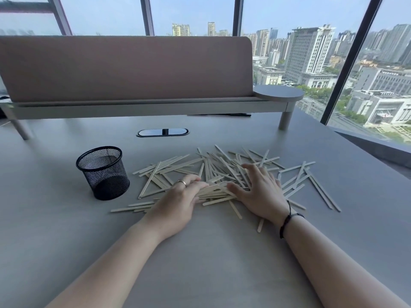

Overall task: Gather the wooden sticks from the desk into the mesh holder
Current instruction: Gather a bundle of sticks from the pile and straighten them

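Note:
Several pale wooden sticks [224,167] lie scattered in a loose pile across the middle of the grey desk [200,252]. A black mesh holder [102,172] stands upright to the left of the pile and looks empty. My left hand [178,201], with a ring on one finger, is closed on one end of a small bundle of sticks [214,194] at the near edge of the pile. My right hand [259,190] rests flat on the pile with fingers spread, its thumb touching the bundle's other end.
A beige desk divider [124,67] on a raised shelf runs along the back. A cable port [162,132] sits in the desk behind the pile. A round side shelf [278,93] juts out at the back right. Windows lie beyond.

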A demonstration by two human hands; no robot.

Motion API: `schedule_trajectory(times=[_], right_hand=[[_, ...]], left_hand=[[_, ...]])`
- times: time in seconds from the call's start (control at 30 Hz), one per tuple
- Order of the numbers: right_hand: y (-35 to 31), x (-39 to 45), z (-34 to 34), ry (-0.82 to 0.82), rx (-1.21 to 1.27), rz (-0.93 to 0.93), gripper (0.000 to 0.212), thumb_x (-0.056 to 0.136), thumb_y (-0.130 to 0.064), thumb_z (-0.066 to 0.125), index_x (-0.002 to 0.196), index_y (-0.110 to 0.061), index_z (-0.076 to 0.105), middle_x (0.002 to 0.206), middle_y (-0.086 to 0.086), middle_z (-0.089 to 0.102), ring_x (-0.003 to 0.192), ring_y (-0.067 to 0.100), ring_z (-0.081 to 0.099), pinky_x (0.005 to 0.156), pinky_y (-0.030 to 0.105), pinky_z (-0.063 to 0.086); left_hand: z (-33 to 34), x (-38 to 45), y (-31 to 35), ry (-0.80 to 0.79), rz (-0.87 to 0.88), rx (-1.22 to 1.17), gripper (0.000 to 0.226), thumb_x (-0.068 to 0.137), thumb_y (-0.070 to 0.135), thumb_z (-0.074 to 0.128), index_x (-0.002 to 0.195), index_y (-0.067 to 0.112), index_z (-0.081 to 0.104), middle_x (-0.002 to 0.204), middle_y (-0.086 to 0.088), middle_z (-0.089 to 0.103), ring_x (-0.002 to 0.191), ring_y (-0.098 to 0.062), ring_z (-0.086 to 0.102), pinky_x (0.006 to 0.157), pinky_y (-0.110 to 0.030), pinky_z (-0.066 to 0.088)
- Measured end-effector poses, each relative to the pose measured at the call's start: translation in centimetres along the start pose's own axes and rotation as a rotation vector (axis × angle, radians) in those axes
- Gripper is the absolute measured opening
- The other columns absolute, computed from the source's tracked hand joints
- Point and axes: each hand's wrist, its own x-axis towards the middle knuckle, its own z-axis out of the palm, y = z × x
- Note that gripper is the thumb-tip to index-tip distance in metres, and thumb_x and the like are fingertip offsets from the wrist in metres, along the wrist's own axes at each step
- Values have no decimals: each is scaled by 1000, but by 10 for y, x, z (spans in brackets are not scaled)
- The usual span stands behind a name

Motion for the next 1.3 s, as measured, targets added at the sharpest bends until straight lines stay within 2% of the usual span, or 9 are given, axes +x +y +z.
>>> schedule_trajectory(times=[0.13,0.37,0.53,0.63,0.8,0.93,1.1,1.17,1.3], right_hand=[[1,1,1,5,13,-3,70,84,-71,54,141,-34,39,138,1,51,132,27,42,109,43,30],[3,4,2,14,48,11,70,83,-74,52,139,-34,42,136,1,51,132,27,43,109,43,30],[4,4,2,18,62,7,69,83,-74,52,139,-35,41,136,0,52,132,25,43,109,43,29],[3,4,2,6,61,5,69,83,-74,51,139,-35,41,137,0,51,132,25,43,110,43,29],[4,4,2,-12,65,6,68,83,-75,50,138,-36,41,137,0,51,132,26,43,110,43,29],[3,4,1,-18,58,5,66,84,-74,50,138,-37,44,134,0,51,130,27,44,109,42,29],[1,1,-1,-34,20,-29,65,84,-73,49,138,-38,44,137,-2,49,133,24,40,112,42,26],[-1,1,-1,-27,4,-60,68,82,-80,42,137,-40,46,140,-5,47,134,22,37,114,42,23],[-8,-2,-3,103,76,-250,85,75,-92,23,132,-37,55,137,-7,51,131,20,41,114,40,24]], left_hand=[[2,2,2,32,32,54,53,84,-15,52,128,14,62,137,-10,57,119,-31,61,103,-31,45],[-4,0,10,138,-3,203,51,80,-11,39,128,3,52,112,-22,66,103,-43,60,86,-44,49],[-6,4,10,219,-104,176,37,89,-4,40,124,8,44,109,-26,70,95,-45,65,68,-41,49],[-11,5,10,304,-93,165,9,101,12,43,110,10,45,77,-21,69,64,-44,65,52,-34,34],[-21,5,5,420,-88,261,50,102,57,33,93,14,57,55,-6,65,48,-36,63,47,-28,30],[-33,2,1,504,-76,170,67,89,81,32,70,19,47,46,0,50,45,-35,59,45,-27,32],[-44,0,10,566,-134,-107,69,76,90,43,60,24,39,43,9,38,41,-12,41,42,-24,32],[-46,0,13,578,-152,-200,69,76,90,46,57,24,37,45,8,45,43,-12,41,43,-16,27],[-46,1,16,572,-183,-235,65,74,84,57,56,27,30,48,15,46,45,-11,40,44,-18,28]])
